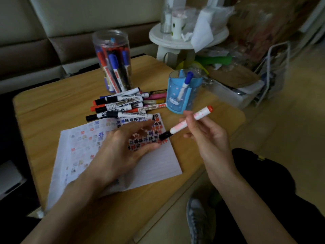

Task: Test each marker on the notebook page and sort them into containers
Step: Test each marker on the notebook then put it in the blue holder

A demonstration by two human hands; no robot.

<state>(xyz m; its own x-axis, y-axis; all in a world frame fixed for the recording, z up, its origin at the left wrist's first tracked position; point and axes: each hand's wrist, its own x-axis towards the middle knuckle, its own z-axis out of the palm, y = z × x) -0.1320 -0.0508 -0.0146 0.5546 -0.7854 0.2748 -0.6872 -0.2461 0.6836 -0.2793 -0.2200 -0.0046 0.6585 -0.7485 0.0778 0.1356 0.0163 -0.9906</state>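
item 1 – red-ended marker point(186, 123): centre-right of frame, held in the air, tilted. red end up-right, black end down-left, over the right edge of the notebook point(154, 164). can't tell if the black end is a cap or the nib part.

item 2 – right hand point(207, 136): fingertips pinch the marker at mid-barrel. prob. held this way so the black end faces the other hand & the page.

item 3 – left hand point(123, 148): centre frame, over the notebook, fingers loosely curved, nothing in it. thumb tip is just beside the marker's black end; contact not clear. hands are apart.

item 4 – notebook: lower centre, flat on the table point(44, 111). upper part is full of red/blue/black test marks, lower-right lines are bare, so there's room for the next mark.

item 5 – marker pile point(123, 106): just above the notebook, nearest ones at its top edge. prob. untested stock kept within reach.

item 6 – clear jar point(112, 62): upper centre-left, many markers upright inside.

item 7 – blue holder point(181, 103): right of the pile, just above the held marker, w/ one blue-capped marker point(186, 81) in it. jar & holder are prob. the sorting containers; which takes what, can't tell.
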